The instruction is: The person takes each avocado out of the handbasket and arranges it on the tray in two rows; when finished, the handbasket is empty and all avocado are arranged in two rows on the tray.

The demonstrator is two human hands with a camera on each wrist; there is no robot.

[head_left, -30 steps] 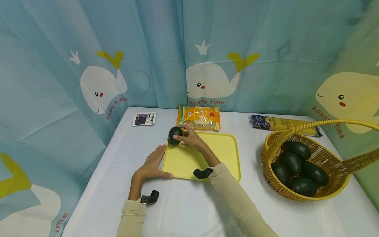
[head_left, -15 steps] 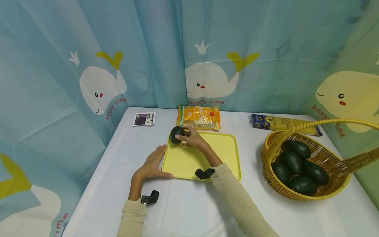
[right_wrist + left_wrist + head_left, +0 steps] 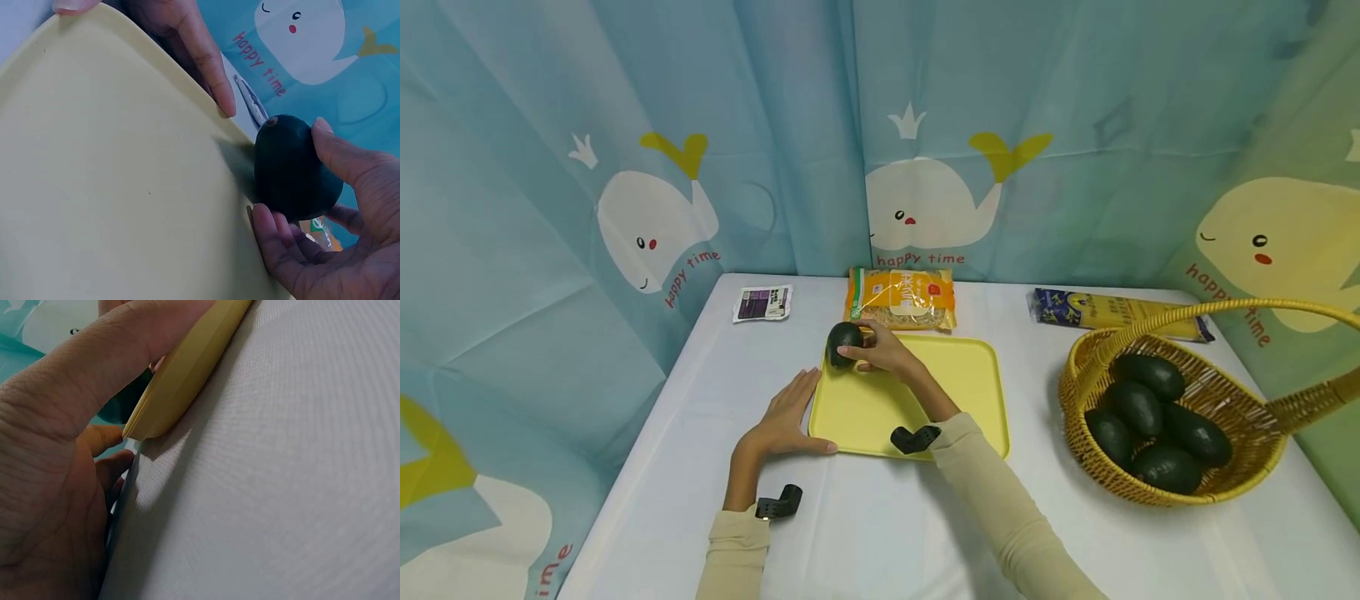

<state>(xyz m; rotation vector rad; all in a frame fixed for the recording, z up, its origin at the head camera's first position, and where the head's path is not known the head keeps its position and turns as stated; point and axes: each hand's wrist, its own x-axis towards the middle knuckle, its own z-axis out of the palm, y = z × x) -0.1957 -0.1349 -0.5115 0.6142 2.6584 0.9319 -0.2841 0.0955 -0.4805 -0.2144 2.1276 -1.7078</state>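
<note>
Five avocados (image 3: 1138,410), apparently, fill wicker basket (image 3: 1240,493).

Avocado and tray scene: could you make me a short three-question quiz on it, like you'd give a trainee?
1. True or false: the right hand grips an avocado at the far left corner of the yellow tray.
2. What does the left hand do? A) lifts the wicker basket B) rests flat against the tray's left edge C) holds the noodle packet
3. How many avocados lie in the wicker basket?

Key: 1 true. 2 B. 3 four can be seen.
</note>
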